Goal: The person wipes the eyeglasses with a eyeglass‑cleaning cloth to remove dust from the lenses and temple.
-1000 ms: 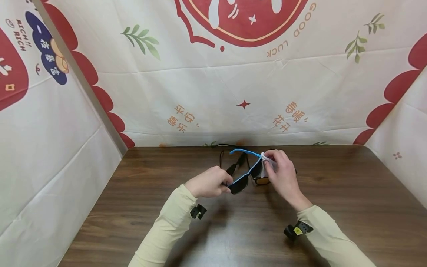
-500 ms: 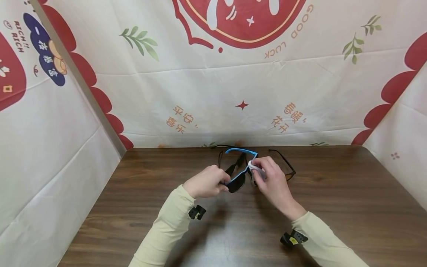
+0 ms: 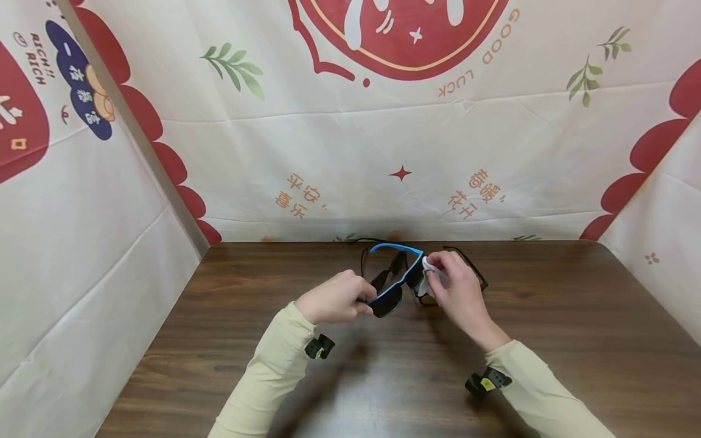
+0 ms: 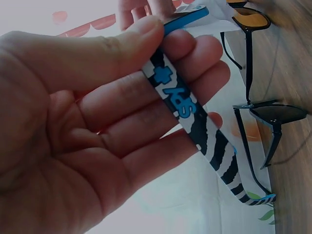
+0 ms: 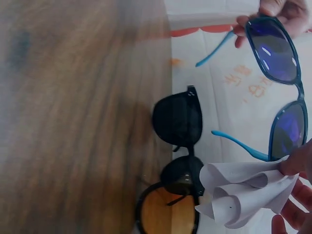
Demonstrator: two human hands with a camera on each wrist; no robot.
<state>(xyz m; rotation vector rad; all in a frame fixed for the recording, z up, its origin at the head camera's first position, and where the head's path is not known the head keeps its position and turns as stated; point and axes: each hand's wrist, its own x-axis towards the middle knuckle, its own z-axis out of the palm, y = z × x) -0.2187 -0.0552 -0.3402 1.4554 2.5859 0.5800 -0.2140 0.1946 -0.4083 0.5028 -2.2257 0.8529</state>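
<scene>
My left hand pinches a pair of blue-framed sunglasses at one end, between thumb and fingers. In the left wrist view, their black-and-white striped temple arm lies across the fingers. Both dark lenses show in the right wrist view, with one lens near the left hand. My right hand holds a white cloth at the other lens, its fingers bunching the fabric. The sunglasses are raised above the table with their temple arms unfolded. Part of the far lens is covered by the cloth and fingers.
Black sunglasses and black-framed glasses with orange lenses lie at the back of the wooden table, behind the hands. A printed white fabric backdrop rises along the table's rear edge.
My right hand has moved the cloth left toward the middle of the sunglasses, then partway back right over the far lens. The left hand keeps its hold, nearly still.
</scene>
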